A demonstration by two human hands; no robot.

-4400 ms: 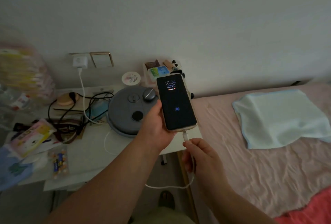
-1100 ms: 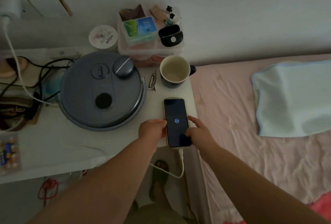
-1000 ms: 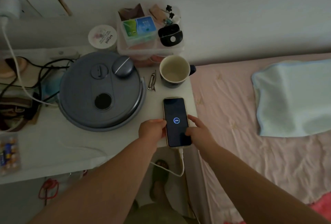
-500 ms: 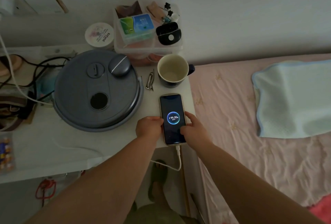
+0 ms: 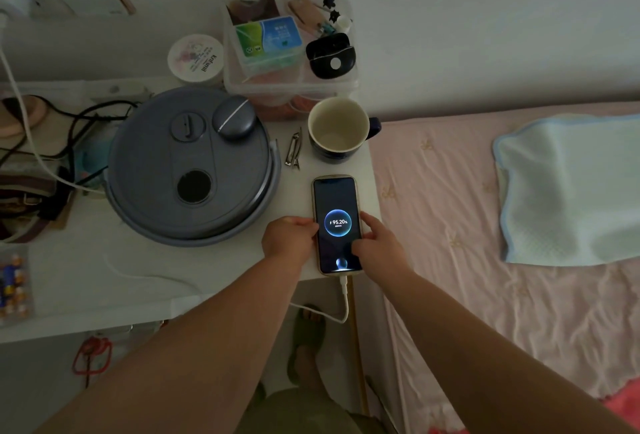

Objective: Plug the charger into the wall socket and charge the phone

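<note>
Now, phone (image 5: 336,222) flat on table (image 5: 86,281), left hand (image 5: 289,239) and right hand (image 5: 375,246) pinching its edges.

Your arms are bare from wrist to frame edge, no sleeves in view. Left hand (image 5: 289,237) and right hand (image 5: 377,248): no rings, no watch, no bands, short nails as far as the dim light lets you tell. Olive-green garment (image 5: 294,413) shows at bottom centre, likely shorts or trousers, cut unclear. Your foot sits in an olive-green open slipper (image 5: 306,340) with a wide strap.
</note>
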